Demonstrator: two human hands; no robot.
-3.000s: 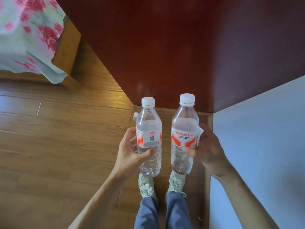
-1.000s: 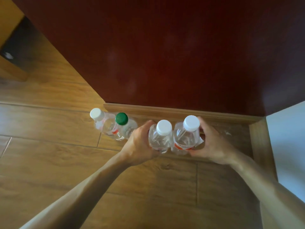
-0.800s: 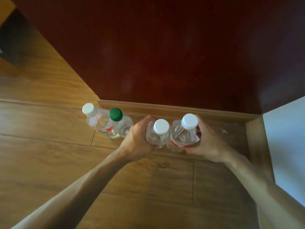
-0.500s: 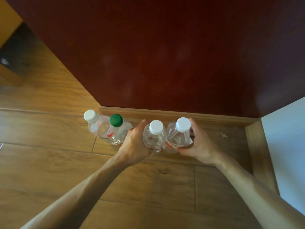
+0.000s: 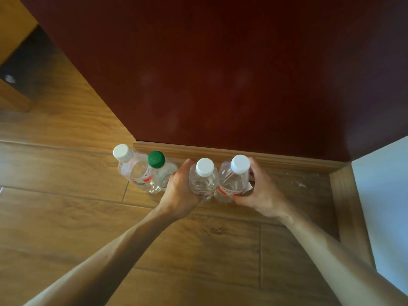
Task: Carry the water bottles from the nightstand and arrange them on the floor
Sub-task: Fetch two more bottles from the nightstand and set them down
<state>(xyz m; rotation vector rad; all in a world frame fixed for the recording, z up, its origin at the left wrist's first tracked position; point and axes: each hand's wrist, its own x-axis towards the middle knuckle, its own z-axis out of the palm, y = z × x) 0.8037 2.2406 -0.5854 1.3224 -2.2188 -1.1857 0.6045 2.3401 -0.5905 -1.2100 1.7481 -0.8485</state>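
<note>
Placement of two bottles appeared to be the step in hand. The left hand (image 5: 181,191) gripped a clear plastic water bottle with a white cap (image 5: 204,181), and the right hand (image 5: 261,193) gripped a second clear bottle with a white cap and a red-and-white label (image 5: 233,183). Each hand was closed to bottle width, with fingers and thumb wrapped round the body.

The two held bottles were upright and touched each other, just beside the wooden skirting board (image 5: 287,163). To their left, a green-capped clear bottle (image 5: 162,171) and a further white-capped clear bottle (image 5: 132,171) stood on the wood-plank floor (image 5: 66,217). Whether the bases of the held bottles had reached the floor could not be told.

Good practice called for:
- Seating both bases flat, in line with the standing pair, before any release.
- Opening the fingers gradually.
- Lifting the left hand clear with care, since it lay against the green-capped clear bottle and could have tipped it.
</note>
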